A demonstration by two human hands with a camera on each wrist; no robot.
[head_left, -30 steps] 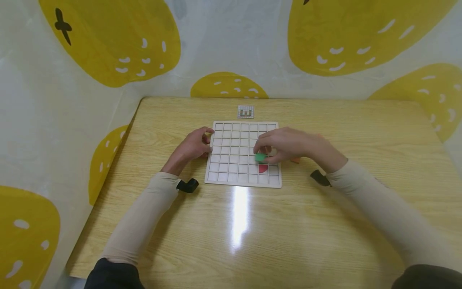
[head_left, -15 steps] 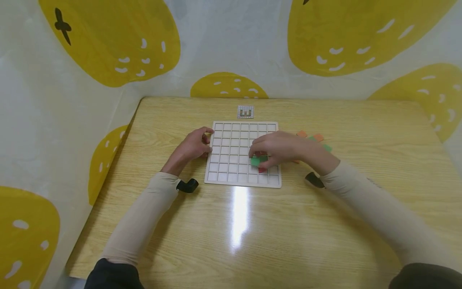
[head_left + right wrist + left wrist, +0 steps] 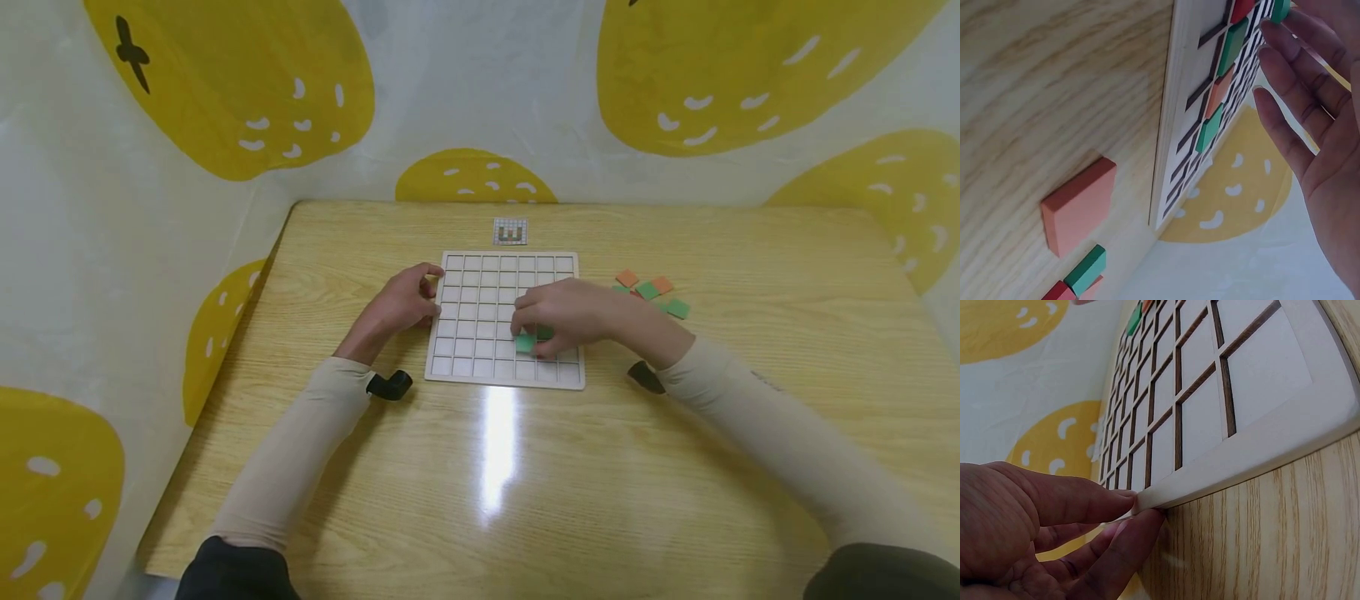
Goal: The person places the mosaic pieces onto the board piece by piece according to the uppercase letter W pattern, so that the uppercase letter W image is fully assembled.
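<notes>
A white wooden grid board (image 3: 485, 328) lies flat on the table. My left hand (image 3: 406, 298) holds its left edge; in the left wrist view, thumb and fingers (image 3: 1129, 544) meet at the board's rim. Over the lower right cells, my right hand (image 3: 573, 315) pinches a small green square tile (image 3: 525, 343) by its fingertips. Another green tile (image 3: 545, 332) shows under that hand. In the right wrist view, a column of set tiles includes a red tile (image 3: 1242, 9), an orange tile (image 3: 1219, 90) and green tiles (image 3: 1208, 134); the hand hides most of them from the head view.
Loose orange and green tiles (image 3: 678, 309) lie scattered right of the board, with a red one partly covered. Behind the board is a small printed pattern card (image 3: 511, 232). A patterned cloth (image 3: 480, 100) hangs along the table's back edge.
My right hand has moved left and nearer me across the board with the green tile, uncovering the loose tiles at right. The red tile is now covered in the head view. My left hand stays put.
</notes>
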